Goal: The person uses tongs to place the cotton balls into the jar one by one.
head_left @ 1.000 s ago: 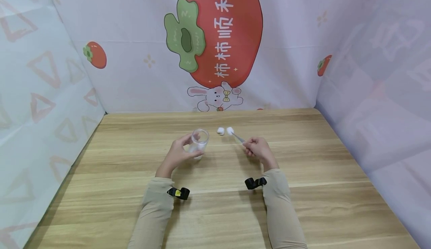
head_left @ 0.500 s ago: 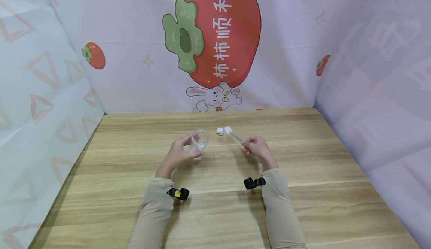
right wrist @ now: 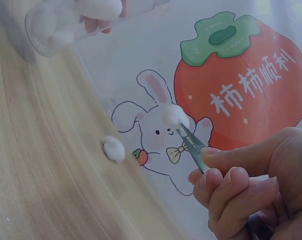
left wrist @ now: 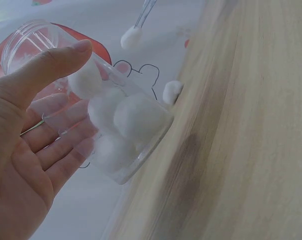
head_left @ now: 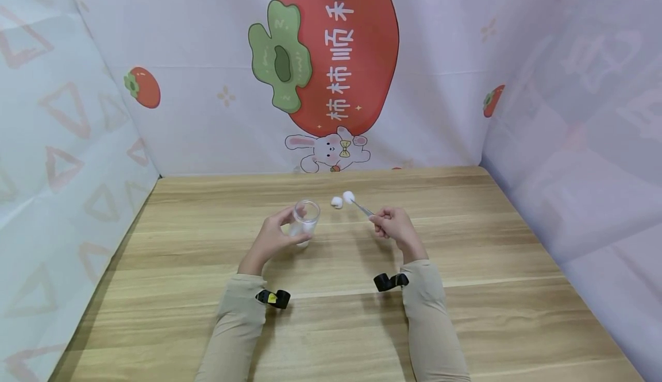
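My left hand grips a clear, open-topped jar by its side, thumb and fingers around it. Several white cotton balls lie inside the jar, as the left wrist view shows. Between thumb and fingers, my right hand pinches metal tweezers. Their tips hold one cotton ball, which is raised off the table. Another cotton ball rests on the table between the jar and the tweezers' tips.
The wooden table reaches back to a white printed backdrop with a persimmon and rabbit drawing. Cloth side walls stand left and right. A black camera mount sits on each wrist.
The tweezers have lifted their cotton ball off the table and moved it slightly left and up. My left hand stays around the jar in nearly the same place.
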Motion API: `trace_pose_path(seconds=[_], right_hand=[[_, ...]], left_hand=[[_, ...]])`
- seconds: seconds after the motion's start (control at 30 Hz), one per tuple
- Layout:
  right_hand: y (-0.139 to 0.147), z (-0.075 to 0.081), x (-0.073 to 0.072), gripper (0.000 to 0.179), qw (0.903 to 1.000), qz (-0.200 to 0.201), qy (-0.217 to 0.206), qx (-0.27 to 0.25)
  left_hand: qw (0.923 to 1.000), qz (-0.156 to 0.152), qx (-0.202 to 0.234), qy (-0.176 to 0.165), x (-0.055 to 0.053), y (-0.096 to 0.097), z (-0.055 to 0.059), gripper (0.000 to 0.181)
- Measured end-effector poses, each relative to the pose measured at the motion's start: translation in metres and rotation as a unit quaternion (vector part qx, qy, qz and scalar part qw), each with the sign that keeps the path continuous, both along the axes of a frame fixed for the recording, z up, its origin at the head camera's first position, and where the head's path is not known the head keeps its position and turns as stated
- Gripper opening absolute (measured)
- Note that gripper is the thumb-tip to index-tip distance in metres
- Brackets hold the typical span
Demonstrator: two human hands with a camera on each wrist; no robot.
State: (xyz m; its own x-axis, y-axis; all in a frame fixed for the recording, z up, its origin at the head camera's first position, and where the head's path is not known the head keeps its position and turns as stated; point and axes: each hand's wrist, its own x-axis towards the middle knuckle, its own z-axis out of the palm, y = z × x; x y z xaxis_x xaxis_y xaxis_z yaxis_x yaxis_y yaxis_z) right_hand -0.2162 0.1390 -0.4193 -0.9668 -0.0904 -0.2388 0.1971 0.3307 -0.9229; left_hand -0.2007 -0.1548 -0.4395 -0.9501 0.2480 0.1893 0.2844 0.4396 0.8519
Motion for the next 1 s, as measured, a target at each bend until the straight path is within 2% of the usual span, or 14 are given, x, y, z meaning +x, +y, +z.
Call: trace_pose_path(seconds=[0.23,0.4,1.0], right_hand=[[0.0,0.002,0.0,0.022,1.0,0.002,0.001,0.009],[0.0,0.005,0.001,0.018,0.9999,0.001,0.002,0.012],[-0.004,0.013,0.006,0.015,0.9998,0.009,0.015,0.002]], left_hand=[[1.0,-0.006,-0.001,0.007,0.001,-0.001,0.001,0.068],[1.0,-0.009,0.002,-0.001,0.0,-0.002,0.001,0.067],[1.0,-0.001,-0.004,0.002,0.0,-0.001,-0.001,0.068]])
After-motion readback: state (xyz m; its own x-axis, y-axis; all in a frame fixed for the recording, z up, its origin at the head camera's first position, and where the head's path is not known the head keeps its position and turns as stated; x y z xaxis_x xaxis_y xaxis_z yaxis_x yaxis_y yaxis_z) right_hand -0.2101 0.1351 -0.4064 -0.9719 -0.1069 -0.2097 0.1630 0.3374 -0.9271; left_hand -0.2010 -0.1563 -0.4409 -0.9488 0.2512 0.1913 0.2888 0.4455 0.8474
